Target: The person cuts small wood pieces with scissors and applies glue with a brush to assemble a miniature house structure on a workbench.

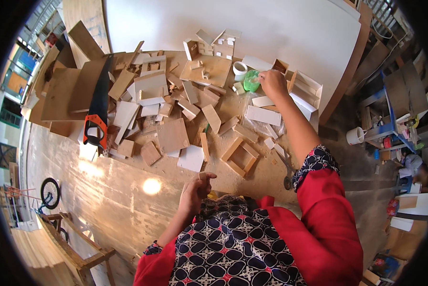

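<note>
My right hand (273, 84) reaches to the far side of the bench, beside a crumpled green plastic bag or cup (251, 82). Its fingers are pinched together, and whatever they hold is hidden. Close to my body, before the bench's near edge, is my left hand (194, 192) with curled fingers; I cannot make out anything in it. A white cup (240, 69) stands just left of the green plastic. Beyond the wood scraps sits a small wooden model house (213, 49) on a board. A square wooden frame (240, 157) lies near the front edge.
Wood offcuts (173, 135) cover the bench's left and middle. A handsaw (97, 107) with an orange handle lies at the left. Scissors (287, 174) rest at the near right edge. An open wooden box (305, 89) is right of my right hand. Another person (412, 164) sits far right.
</note>
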Motion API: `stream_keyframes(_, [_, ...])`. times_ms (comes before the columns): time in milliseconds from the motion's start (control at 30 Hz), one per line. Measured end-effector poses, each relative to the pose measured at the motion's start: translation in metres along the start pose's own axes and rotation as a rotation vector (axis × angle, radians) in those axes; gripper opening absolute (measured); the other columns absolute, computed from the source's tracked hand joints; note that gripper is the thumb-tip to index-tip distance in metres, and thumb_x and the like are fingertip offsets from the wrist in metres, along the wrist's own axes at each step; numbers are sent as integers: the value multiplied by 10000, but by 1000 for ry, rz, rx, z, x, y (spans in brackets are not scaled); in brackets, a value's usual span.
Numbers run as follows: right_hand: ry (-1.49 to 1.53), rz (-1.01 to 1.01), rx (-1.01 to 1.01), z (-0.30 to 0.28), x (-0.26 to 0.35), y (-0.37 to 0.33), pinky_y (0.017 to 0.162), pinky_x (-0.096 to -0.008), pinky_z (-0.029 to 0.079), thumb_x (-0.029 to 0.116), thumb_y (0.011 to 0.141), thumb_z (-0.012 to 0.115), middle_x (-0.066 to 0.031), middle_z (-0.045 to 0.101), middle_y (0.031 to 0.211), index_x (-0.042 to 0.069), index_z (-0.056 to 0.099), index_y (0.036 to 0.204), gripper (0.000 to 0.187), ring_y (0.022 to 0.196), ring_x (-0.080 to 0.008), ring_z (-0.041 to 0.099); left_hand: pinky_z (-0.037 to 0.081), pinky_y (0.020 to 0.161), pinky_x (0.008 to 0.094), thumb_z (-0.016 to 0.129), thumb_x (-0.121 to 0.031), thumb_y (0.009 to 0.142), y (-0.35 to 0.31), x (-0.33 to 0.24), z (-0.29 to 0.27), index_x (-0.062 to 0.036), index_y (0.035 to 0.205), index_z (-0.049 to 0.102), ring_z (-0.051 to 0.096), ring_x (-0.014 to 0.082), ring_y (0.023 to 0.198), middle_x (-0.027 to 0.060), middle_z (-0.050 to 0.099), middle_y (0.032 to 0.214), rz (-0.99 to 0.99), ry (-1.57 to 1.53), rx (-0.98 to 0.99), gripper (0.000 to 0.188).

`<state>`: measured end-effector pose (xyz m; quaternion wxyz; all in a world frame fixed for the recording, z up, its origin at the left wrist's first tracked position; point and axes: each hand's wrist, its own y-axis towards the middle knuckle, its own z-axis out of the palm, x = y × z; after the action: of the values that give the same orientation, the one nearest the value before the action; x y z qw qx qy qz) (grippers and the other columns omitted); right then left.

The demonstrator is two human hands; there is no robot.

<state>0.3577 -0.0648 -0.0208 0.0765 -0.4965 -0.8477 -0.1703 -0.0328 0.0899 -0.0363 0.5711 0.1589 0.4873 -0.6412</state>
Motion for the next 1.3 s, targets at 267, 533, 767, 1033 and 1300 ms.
stream_keyframes(267, [-69,-91,-113,4,-2,3,716,-437,510,204,826,650,-117,658,846,103,706,870,124,840,-318,636,379,638,240,429,-202,902,1,-13,9,49,1079,600,481,116,665,23,531,743,6,124,-30,351])
stream_keyframes(533, [86,-30,-196,1,-9,7,715,-446,511,203,833,615,-134,662,870,96,703,859,141,833,-343,645,427,624,233,499,-309,985,4,-5,16,-48,1124,626,513,90,635,-13,574,787,-5,119,-20,322])
stream_keyframes(767, [922,318,-107,-36,-26,-48,523,-208,448,208,876,624,-26,672,728,22,692,920,204,592,-50,560,413,611,202,490,-280,992,8,-1,14,-55,1103,631,508,57,646,-25,569,808,-52,79,21,288])
stream_keyframes(1033, [976,340,91,-35,-24,-179,525,-199,435,105,872,623,-17,658,713,-13,684,934,147,583,-51,554,409,625,206,483,-168,932,14,12,21,-29,1111,619,507,63,650,-13,570,794,-58,81,-5,264])
stream_keyframes(1300, [679,111,12,-30,-3,-223,518,-248,442,45,777,652,-84,635,661,-15,674,893,133,537,-87,563,460,664,226,485,-144,917,18,24,29,6,1134,601,576,96,702,27,616,786,-41,198,-34,289])
